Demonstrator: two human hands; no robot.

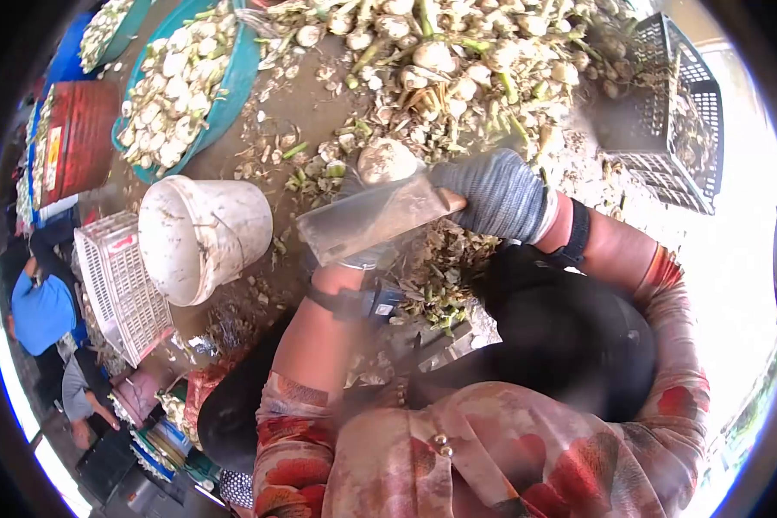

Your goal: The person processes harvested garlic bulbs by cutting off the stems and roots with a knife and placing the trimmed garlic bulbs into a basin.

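My right hand (492, 194), in a grey knit glove, is wrapped round the short handle of a cleaver (371, 216). Its broad, smeared blade reaches left across my left hand (367, 256). That gloved left hand is largely covered by the blade, and its fingers hardly show. A pale garlic bulb (387, 161) sits at the blade's upper edge, apparently held in the left hand. Cut leaves and trimmings (449, 285) lie below my hands, between my knees.
A heap of garlic with green stalks (466, 69) spreads ahead. A black crate (678, 121) tips at the right. To the left are a white bucket (207, 237), a pale crate (121, 285), a teal tub (242, 78) of bulbs and a red crate (78, 138). People (43, 306) work far left.
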